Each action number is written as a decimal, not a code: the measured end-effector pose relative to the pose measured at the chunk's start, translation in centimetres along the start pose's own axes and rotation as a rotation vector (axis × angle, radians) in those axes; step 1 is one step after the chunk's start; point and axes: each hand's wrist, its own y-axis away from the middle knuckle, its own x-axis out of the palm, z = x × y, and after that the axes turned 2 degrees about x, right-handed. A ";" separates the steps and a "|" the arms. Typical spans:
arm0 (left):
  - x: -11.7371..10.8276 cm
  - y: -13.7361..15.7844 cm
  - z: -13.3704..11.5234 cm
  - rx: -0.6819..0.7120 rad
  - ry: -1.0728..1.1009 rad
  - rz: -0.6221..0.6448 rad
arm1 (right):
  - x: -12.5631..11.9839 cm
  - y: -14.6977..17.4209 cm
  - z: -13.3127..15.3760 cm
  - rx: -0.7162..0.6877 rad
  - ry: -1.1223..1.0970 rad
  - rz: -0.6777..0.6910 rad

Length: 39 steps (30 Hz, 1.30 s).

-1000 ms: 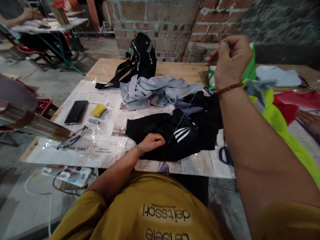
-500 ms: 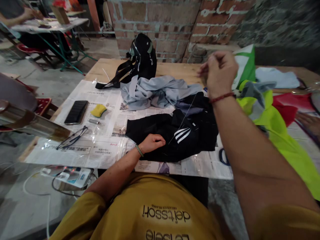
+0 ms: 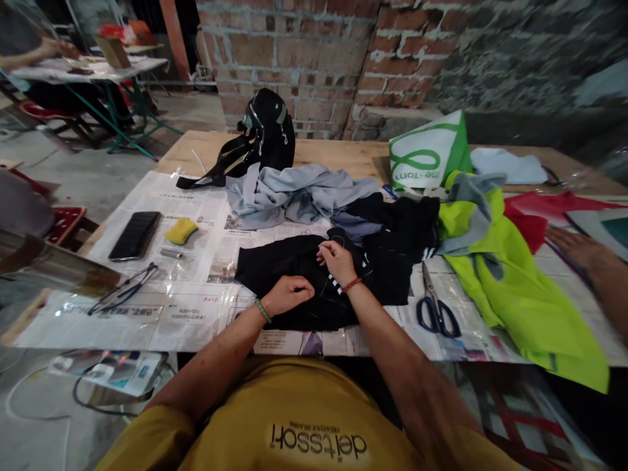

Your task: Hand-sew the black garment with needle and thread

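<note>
The black garment (image 3: 287, 261), with white stripes, lies bunched on the newspaper in front of me. My left hand (image 3: 289, 294) rests at its near side, fingers closed in a pinch on the cloth. Just beyond and to the right, my right hand (image 3: 338, 261) is over the garment with thumb and fingers pinched together. A thin pale sewing thread (image 3: 340, 238) loops beside these fingertips; whether a needle is between them I cannot make out. Dark-handled scissors (image 3: 438, 314) lie on the newspaper to the right of the garment.
Grey cloth (image 3: 304, 193) and a black bag (image 3: 269, 127) lie behind. To the left are a phone (image 3: 135, 235), yellow sponge (image 3: 180, 231) and glasses (image 3: 125, 288). A yellow-green garment (image 3: 520, 261) hangs over the edge. Another person's hand (image 3: 569, 245) is at right.
My right hand has come down from high at the right, where a taut thread ran towards it, to the garment beside my left hand. My left hand stays on the cloth.
</note>
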 end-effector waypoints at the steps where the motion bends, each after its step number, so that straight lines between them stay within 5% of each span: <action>1: 0.0 0.0 0.0 0.004 -0.006 -0.001 | 0.0 0.0 0.0 -0.014 0.020 0.007; 39: 0.3 0.1 -0.1 0.048 -0.063 0.006 | -0.2 0.1 -0.1 -0.030 0.049 0.039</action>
